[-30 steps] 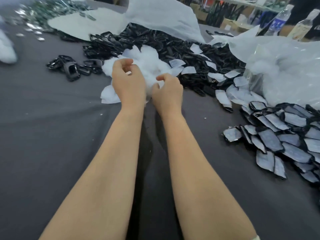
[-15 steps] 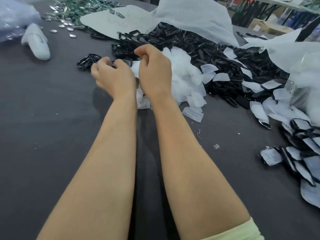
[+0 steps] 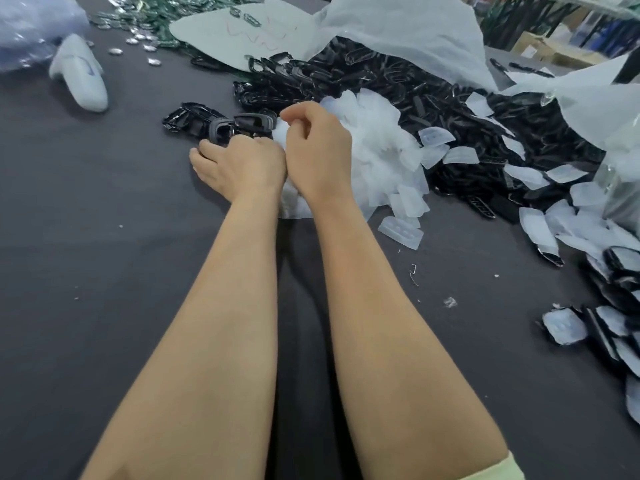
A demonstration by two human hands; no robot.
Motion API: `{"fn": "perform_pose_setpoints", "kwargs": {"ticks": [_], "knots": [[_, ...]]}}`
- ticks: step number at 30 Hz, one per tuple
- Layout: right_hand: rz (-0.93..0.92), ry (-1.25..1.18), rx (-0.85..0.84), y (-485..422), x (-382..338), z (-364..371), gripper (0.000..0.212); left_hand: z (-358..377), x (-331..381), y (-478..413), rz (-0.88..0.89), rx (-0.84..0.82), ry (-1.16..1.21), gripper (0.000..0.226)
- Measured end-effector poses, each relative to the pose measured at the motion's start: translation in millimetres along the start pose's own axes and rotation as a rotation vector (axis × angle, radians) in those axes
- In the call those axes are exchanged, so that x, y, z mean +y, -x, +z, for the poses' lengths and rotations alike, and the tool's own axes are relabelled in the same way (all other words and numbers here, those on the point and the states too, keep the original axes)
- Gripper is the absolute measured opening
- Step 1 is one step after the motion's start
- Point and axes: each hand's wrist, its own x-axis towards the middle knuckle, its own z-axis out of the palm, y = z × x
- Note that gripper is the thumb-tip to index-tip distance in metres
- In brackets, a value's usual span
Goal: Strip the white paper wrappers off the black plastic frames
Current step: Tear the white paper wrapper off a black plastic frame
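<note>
Grey cloth table (image 3: 104, 271) fills the view. Biggest thing on it is the heap of bare black frames (image 3: 363, 77) across the far side, partly under a loose white sheet (image 3: 398, 26). Next is the pile of stripped wrappers (image 3: 381, 157), touching that heap and just right of both hands. Then the wrapped frames (image 3: 616, 327), stacked at the right edge, well apart from the hands. Many are not yet done, so the task looks mid-way at best. A small cluster of bare frames (image 3: 188, 121) sits just beyond the left hand. White handheld device (image 3: 81, 77) far left, not in play.

Risks, as judgement:
- Loose wrappers lie scattered toward the wrapped stock, so done and undone parts could get mixed.
- Thin paper may tear and leave scraps stuck on a frame.
- A frame set down short of the cluster could slip under the wrapper pile and get lost.

Left hand (image 3: 239, 164) is low on the table, palm down, fingers curled. Its knuckles are right against a dark frame (image 3: 221, 131) at the cluster's edge. The grip is hidden, so cannot tell if it holds it.

Right hand (image 3: 318, 154) is raised close beside the left, fingers curled in, thumb tip meeting forefinger. It looks to be pinching a bit of white wrapper (image 3: 281, 133) at the pile's near edge.
</note>
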Motion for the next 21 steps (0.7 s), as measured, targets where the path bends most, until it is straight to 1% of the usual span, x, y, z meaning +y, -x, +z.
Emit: {"fn": "perform_pose_setpoints", "kwargs": {"ticks": [5,6,8,9,10,12,13,15,17,18,21], "knots": [[-0.012,-0.063,0.032,5,-7,-7,0.028,-4,-1,5,0.030,0.138,0.125,0.031],[-0.012,-0.089,0.057,6,-8,-11,0.028,-5,0,6,0.057,0.171,0.190,0.028],[0.006,-0.141,0.144,5,-10,-22,0.025,-8,5,12,0.152,0.190,0.405,0.017],[0.023,-0.151,0.200,4,-9,-30,0.025,-10,10,18,0.191,0.184,0.519,0.016],[0.043,-0.138,0.253,4,-6,-39,0.024,-11,16,23,0.213,0.171,0.631,0.024],[0.105,-0.035,0.327,4,6,-60,0.025,-10,28,35,0.183,0.089,0.872,0.035],[0.147,0.041,0.341,5,15,-71,0.027,-8,34,42,0.159,0.024,0.973,0.036],[0.250,0.211,0.332,9,34,-92,0.029,0,46,58,0.141,-0.112,1.093,0.029],[0.374,0.382,0.308,15,50,-111,0.032,9,55,74,0.131,-0.245,1.117,0.017],[0.434,0.466,0.288,19,57,-120,0.034,14,57,80,0.128,-0.305,1.097,0.015],[0.556,0.638,0.220,30,72,-140,0.040,28,58,95,0.120,-0.474,0.993,0.016]]}}
